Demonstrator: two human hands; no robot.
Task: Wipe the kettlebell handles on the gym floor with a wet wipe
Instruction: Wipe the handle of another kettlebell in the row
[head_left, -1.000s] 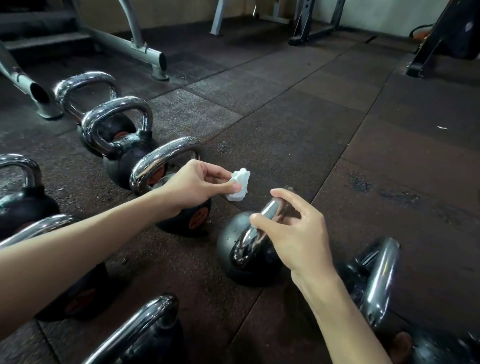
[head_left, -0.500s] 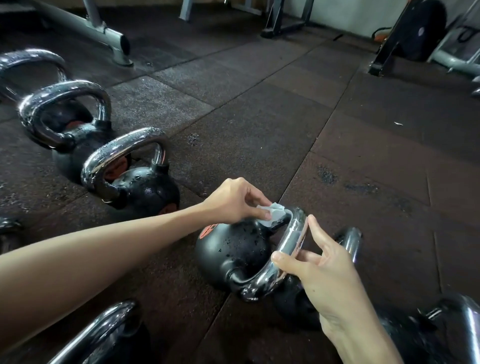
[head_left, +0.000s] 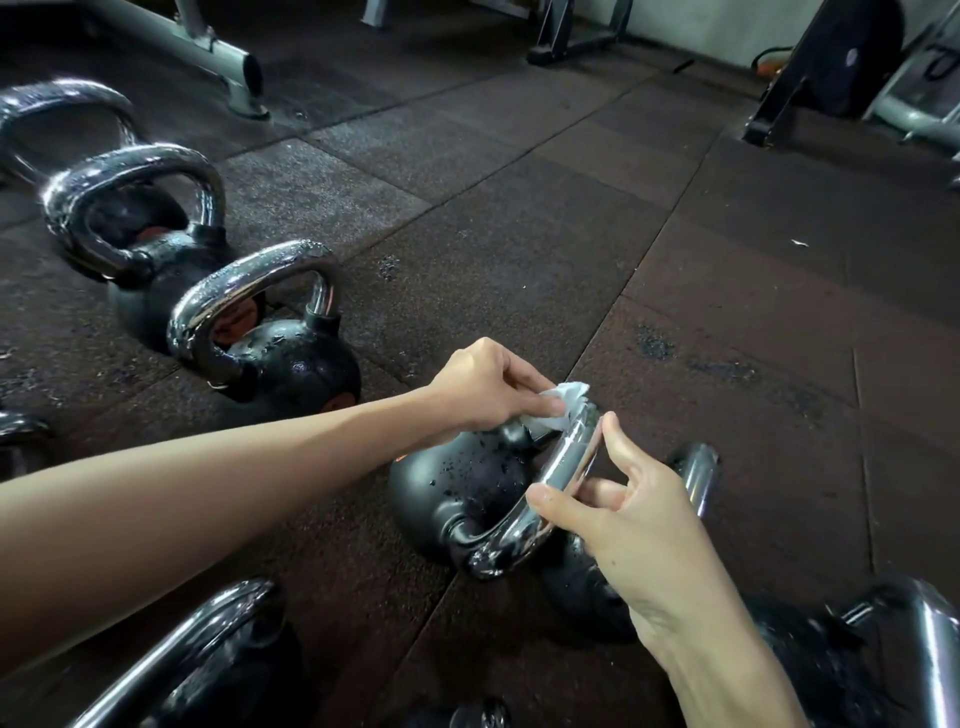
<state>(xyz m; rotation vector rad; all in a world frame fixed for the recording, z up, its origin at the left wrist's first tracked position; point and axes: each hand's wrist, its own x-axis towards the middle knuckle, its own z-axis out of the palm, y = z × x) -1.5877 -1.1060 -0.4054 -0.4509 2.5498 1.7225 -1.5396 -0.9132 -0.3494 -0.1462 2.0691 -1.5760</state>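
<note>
The kettlebell lies tipped on the floor in the near middle, its chrome handle steadied by the right hand, fingers pinching lightly so it won't roll. The left hand, closed on the wet wipe, presses it to the handle's far end. Dark rubber tiles, gym frames beyond.

a black kettlebell is lying tipped on its side at lower centre of the frame, its chrome handle pointing toward the lower right and its body speckled with droplets. a crumpled white wet wipe is pressing against the handle's upper end, just above the bell's body.
</note>
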